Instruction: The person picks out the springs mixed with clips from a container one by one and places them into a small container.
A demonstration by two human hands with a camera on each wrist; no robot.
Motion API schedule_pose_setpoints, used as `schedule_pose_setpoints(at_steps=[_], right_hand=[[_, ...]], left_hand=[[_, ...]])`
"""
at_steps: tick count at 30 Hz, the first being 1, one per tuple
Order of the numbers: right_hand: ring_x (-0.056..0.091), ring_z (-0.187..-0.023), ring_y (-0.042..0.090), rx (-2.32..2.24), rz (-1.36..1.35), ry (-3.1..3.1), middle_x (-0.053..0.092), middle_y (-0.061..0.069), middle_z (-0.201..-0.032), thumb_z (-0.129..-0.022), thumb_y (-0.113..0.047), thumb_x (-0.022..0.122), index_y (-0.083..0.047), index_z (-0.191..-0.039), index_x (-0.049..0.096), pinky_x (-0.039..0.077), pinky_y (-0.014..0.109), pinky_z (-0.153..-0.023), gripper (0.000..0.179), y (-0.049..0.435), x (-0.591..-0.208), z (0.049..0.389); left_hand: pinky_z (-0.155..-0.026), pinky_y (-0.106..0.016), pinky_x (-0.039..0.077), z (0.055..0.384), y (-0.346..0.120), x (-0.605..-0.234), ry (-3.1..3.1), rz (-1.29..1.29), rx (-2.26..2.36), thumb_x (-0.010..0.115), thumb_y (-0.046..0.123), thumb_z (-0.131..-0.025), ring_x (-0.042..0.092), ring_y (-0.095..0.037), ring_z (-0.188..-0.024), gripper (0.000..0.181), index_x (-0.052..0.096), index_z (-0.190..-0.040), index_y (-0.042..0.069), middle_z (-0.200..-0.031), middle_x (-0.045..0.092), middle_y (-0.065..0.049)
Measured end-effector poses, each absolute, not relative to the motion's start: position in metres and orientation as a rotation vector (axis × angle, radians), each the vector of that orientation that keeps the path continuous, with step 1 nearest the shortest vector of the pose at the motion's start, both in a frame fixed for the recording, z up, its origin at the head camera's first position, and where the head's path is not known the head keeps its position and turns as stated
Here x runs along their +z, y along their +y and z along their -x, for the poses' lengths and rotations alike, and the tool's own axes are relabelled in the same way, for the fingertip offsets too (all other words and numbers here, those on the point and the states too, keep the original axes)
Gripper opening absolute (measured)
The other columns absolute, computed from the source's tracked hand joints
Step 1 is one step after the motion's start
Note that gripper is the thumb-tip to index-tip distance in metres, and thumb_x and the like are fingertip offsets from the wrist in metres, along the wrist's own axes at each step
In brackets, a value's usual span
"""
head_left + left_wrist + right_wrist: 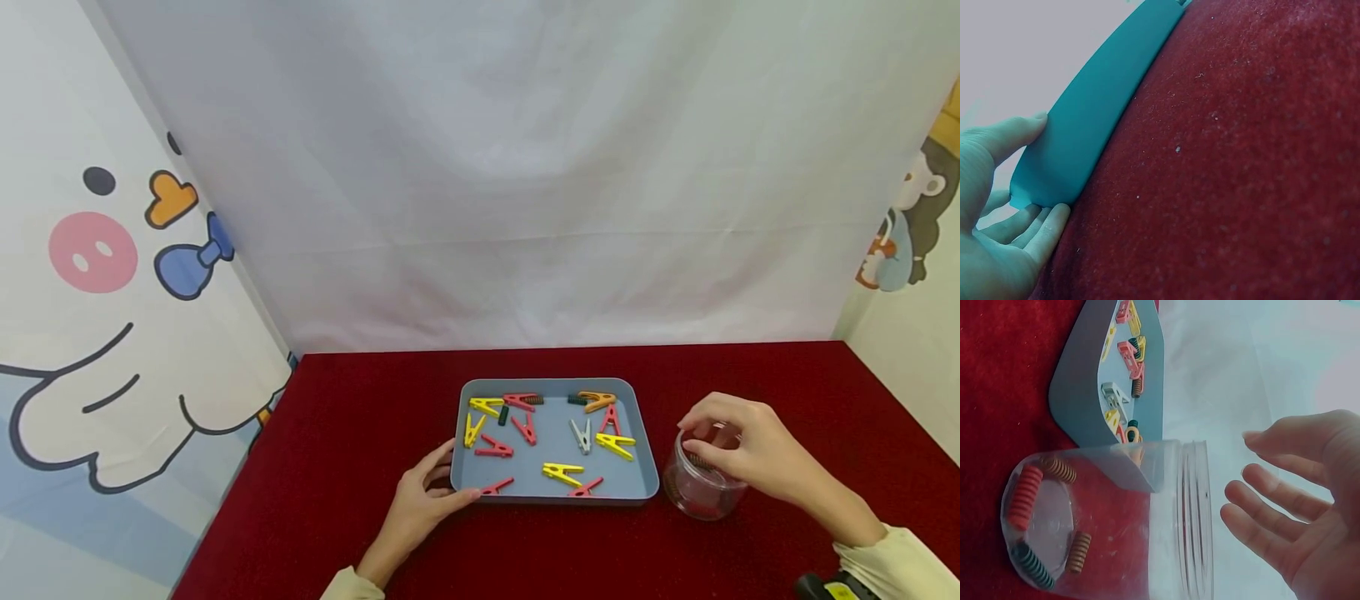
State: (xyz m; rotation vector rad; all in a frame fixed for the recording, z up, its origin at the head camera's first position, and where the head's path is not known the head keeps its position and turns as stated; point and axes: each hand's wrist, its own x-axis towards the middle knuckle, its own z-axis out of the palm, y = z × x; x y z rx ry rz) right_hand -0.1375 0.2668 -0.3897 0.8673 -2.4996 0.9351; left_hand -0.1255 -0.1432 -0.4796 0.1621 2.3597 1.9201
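My left hand (423,500) holds the near left corner of a grey-blue tray (555,498). Its thumb lies on the tray's wall (1097,94) while the other fingers are around the corner. In the tray are red, yellow, white and orange clothespins, along with a few dark and brown springs. Right of it stands a clear plastic jar (701,496), its lid off. My right hand (738,442) is over the mouth, fingers apart with nothing between them in the right wrist view. Several springs are on the jar's bottom: a red spring (1025,497), a dark green spring (1033,565) and brown ones.
A dark red cloth (360,417) covers the table. Behind it hangs a white curtain (525,167), with cartoon-printed panels at the left and right sides. The jar stands close to the tray's right side.
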Motion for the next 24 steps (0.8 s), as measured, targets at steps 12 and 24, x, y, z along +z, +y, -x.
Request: schedule_pose_setpoints(at_steps=[12, 24], right_hand=[[0.058, -0.07, 0.003, 0.976, -0.86, -2.482, 0.062, -0.01, -0.086, -0.069, 0.005, 0.079, -0.019, -0.09, 0.067, 0.051, 0.023, -0.055, 0.035, 0.252, -0.393, 0.147], [0.058, -0.069, 0.007, 0.921, -0.692, -2.6, 0.064, 0.0, -0.087, -0.072, 0.002, 0.078, -0.011, -0.09, 0.069, 0.05, 0.024, -0.056, 0.023, 0.234, -0.394, 0.157]], left_hand=[[-0.08, -0.028, 0.051, 0.121, -0.141, -0.469, 2.368, -0.175, 1.916, 0.08, 0.015, -0.077, 0.051, -0.036, -0.114, 0.076, 0.042, -0.141, 0.002, -0.129, 0.05, -0.023], [-0.079, -0.027, 0.051, 0.121, -0.141, -0.471, 2.36, -0.18, 1.936, 0.081, 0.014, -0.076, 0.052, -0.036, -0.113, 0.076, 0.043, -0.141, 0.002, -0.128, 0.051, -0.024]])
